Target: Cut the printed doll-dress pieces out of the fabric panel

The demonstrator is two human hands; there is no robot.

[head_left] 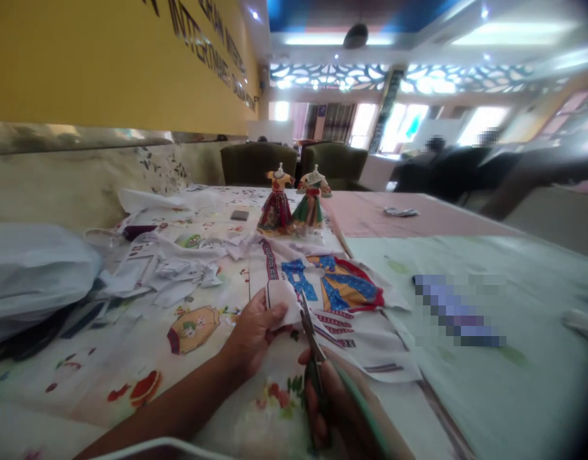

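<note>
At the centre of the frame, your left hand point(249, 335) has its fingers clamped on a white cloth piece point(285, 300). Your right hand point(339, 396), lower centre, has its fingers closed round the handles of the scissors point(313, 338), whose blades point up beside that piece. The printed fabric point(344, 297) lies on the table point(217, 390) just beyond.
</note>
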